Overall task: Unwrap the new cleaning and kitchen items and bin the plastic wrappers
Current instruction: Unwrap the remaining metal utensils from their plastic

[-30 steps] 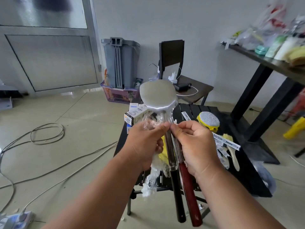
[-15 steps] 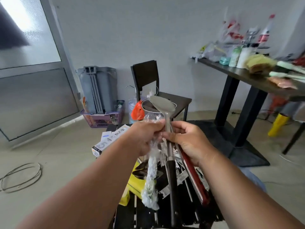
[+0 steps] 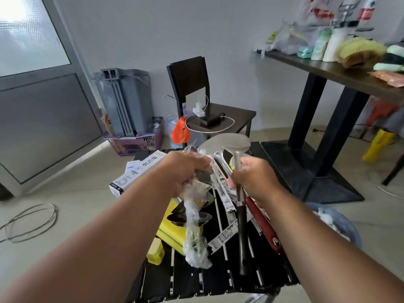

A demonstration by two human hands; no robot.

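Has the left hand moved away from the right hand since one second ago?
Yes. The left hand, gripping the crumpled plastic wrapper, has pulled leftward; before, it touched the right hand, which holds the metal spatulas over the black slatted table.

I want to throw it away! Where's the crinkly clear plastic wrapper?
The crinkly clear plastic wrapper dangles from the left hand, centre of the head view, above the black slatted table.

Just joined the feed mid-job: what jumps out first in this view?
Front and centre, the left hand grips a crumpled clear wrapper that hangs down over the black slatted table. Beside it the right hand holds steel ladles up by their handles. Behind, a grey bin stands against the wall at left.
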